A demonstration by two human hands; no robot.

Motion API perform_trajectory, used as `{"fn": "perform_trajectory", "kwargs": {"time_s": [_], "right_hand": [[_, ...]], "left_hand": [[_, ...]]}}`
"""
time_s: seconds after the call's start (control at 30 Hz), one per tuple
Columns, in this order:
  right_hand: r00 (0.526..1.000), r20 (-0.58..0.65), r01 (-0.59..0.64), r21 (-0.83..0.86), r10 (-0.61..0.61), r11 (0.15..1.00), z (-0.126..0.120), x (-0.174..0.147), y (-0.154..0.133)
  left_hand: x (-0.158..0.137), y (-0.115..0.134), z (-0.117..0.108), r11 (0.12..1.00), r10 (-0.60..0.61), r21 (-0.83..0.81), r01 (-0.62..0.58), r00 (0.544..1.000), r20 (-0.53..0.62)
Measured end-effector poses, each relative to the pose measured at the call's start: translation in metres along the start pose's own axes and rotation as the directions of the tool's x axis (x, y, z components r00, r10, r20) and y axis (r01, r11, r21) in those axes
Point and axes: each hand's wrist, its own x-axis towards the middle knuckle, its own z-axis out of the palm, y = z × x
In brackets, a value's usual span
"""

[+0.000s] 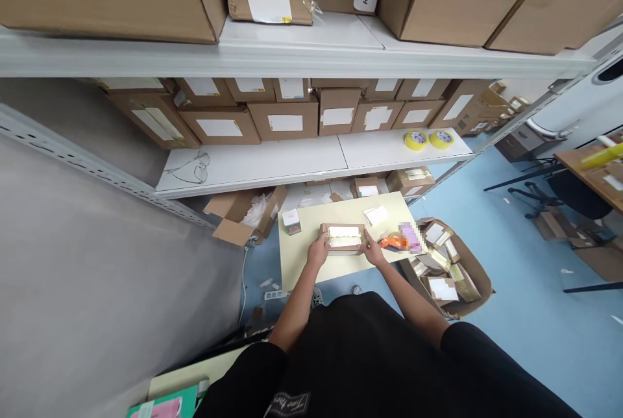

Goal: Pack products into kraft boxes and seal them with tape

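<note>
A small brown cardboard box (344, 250) with a white label and clear tape across its top is between my hands, at the middle of a pale yellow table (306, 273). My left hand (318, 250) grips its left end and my right hand (372, 250) its right end. Just right of my right hand lies an orange tape dispenser (393, 242), beside a blurred purple item (411, 237). White paper slips (375, 215) lie behind it. To the left stands a little green and white box (291, 222). Whether the cardboard box touches the tabletop I cannot tell.
Grey shelving (292, 58) with labelled cartons rises ahead, over the table's far side. Two yellow tape rolls (416, 139) sit on its middle shelf. A large carton of parcels (479, 272) stands right of the table. An open box (228, 210) and a power strip (276, 295) are at left.
</note>
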Motion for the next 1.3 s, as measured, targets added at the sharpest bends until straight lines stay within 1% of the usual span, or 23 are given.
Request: {"fn": "perform_trajectory", "kwargs": {"time_s": [0.07,0.13,0.2,0.3,0.4,0.47,0.53,0.63,0.7,0.77,0.83,0.9,0.97,1.0,1.07,1.13,1.2,1.3], "right_hand": [[1.0,0.003,-0.026,0.045,0.026,0.999,0.004,-0.008,0.002],[0.999,0.012,-0.047,0.082,0.046,0.996,0.002,-0.005,0.0],[0.999,0.019,-0.052,0.096,0.051,0.994,-0.003,0.008,-0.007],[0.998,0.023,-0.063,0.111,0.061,0.992,-0.011,0.035,-0.019],[0.998,0.01,-0.067,0.116,0.066,0.991,-0.012,0.056,-0.027],[0.998,0.009,-0.063,0.083,0.062,0.995,-0.009,0.064,-0.029],[0.997,0.021,-0.077,0.031,0.076,0.997,-0.003,0.065,-0.027],[0.992,0.031,-0.124,-0.038,0.125,0.992,0.005,0.059,-0.019],[0.99,0.042,-0.134,-0.09,0.138,0.987,0.007,0.055,-0.015],[0.988,0.068,-0.126,-0.151,0.138,0.98,0.006,0.053,-0.014],[0.984,0.099,-0.124,-0.197,0.146,0.972,0.001,0.055,-0.015],[0.984,0.126,-0.101,-0.194,0.127,0.976,-0.007,0.057,-0.015],[0.992,0.116,-0.031,-0.149,0.048,0.988,-0.019,0.06,-0.011],[0.996,0.089,0.019,-0.125,-0.008,0.992,-0.026,0.06,-0.007],[0.994,0.014,0.113,-0.099,-0.112,0.989,-0.046,0.06,0.005],[0.985,-0.043,0.162,-0.105,-0.167,0.981,-0.07,0.06,0.023],[0.984,-0.062,0.16,-0.122,-0.168,0.98,-0.094,0.061,0.044],[0.992,-0.066,0.097,-0.151,-0.108,0.984,-0.124,0.064,0.079]], "left_hand": [[-0.007,-0.006,0.003,1.0,0.007,-0.018,-0.007,1.0,-0.003],[-0.005,-0.007,0.001,0.999,0.009,-0.036,-0.009,1.0,-0.007],[0.006,-0.003,-0.002,0.999,0.003,-0.044,-0.003,1.0,-0.007],[0.032,0.006,-0.009,0.999,-0.013,-0.052,0.012,1.0,-0.008],[0.052,0.01,-0.01,0.997,-0.038,-0.065,0.038,0.999,-0.007],[0.057,0.007,-0.005,0.993,-0.07,-0.094,0.07,0.998,0.001],[0.055,0.001,0.004,0.985,-0.109,-0.132,0.109,0.994,0.006],[0.047,-0.005,0.019,0.971,-0.161,-0.185,0.153,0.987,-0.025],[0.043,-0.004,0.027,0.964,-0.185,-0.202,0.171,0.981,-0.055],[0.042,-0.001,0.031,0.968,-0.173,-0.196,0.154,0.981,-0.086],[0.043,0.004,0.031,0.976,-0.131,-0.188,0.109,0.985,-0.11],[0.043,0.008,0.029,0.98,-0.086,-0.188,0.063,0.989,-0.117],[0.042,0.01,0.026,0.981,-0.08,-0.182,0.06,0.991,-0.104],[0.04,0.01,0.024,0.982,-0.096,-0.171,0.079,0.991,-0.094],[0.038,0.01,0.021,0.979,-0.17,-0.129,0.16,0.983,-0.066],[0.037,0.009,0.02,0.982,-0.175,-0.09,0.168,0.982,-0.075],[0.036,0.011,0.023,0.979,-0.198,-0.061,0.192,0.974,-0.108],[0.031,0.017,0.032,0.981,-0.193,-0.021,0.192,0.973,-0.128]]}}
